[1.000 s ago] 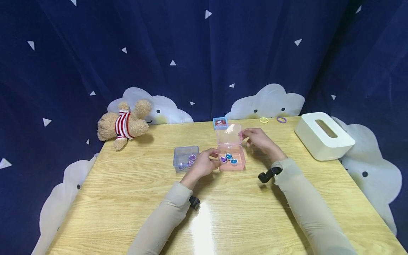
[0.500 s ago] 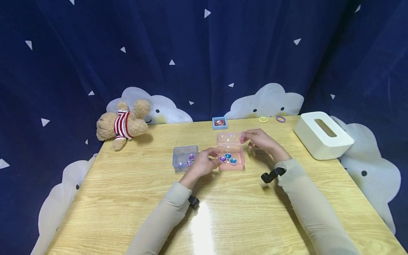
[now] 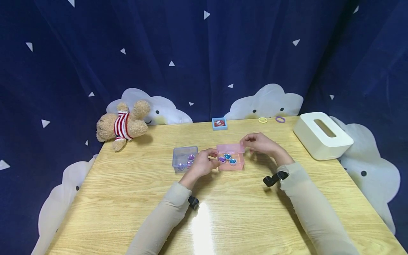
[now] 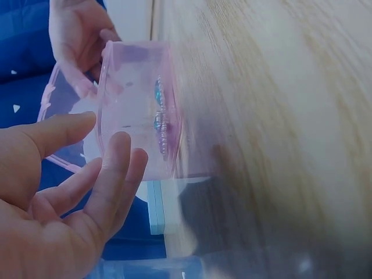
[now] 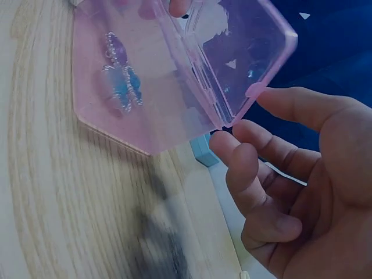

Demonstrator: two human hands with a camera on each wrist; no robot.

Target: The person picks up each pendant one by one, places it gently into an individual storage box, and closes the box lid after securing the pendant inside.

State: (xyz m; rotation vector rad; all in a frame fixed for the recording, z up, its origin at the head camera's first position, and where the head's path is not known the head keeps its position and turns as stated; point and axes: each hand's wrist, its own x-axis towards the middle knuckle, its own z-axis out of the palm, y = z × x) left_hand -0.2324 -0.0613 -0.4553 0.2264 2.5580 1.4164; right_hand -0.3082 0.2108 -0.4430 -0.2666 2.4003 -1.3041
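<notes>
A clear pink plastic box [image 3: 231,167] with a hinged lid [image 3: 230,148] stands mid-table. Inside lie one purple and two blue heart-shaped gem pieces [image 3: 227,156] with silvery beaded edges. My right hand [image 3: 262,143] pinches the lid's right corner between thumb and finger, and the lid leans partway over the box. At the box's left wall, my left hand [image 3: 204,163] rests with loosely extended fingers [image 4: 119,152], tips right at the side and rim. To its left sits a clear bluish box [image 3: 180,153] with several purple gem pieces [image 3: 191,158], partly behind the left hand.
A small blue square frame [image 3: 219,124] lies behind the pink box. Yellow [image 3: 262,120] and purple [image 3: 280,119] rings are at the back edge. A white tissue box [image 3: 322,138] stands at right, and a teddy bear [image 3: 122,125] in a striped shirt lies back left.
The pink lid has swung from upright forward and down over the box, with my right hand moving along with it. My left hand has stayed at the box's left side.
</notes>
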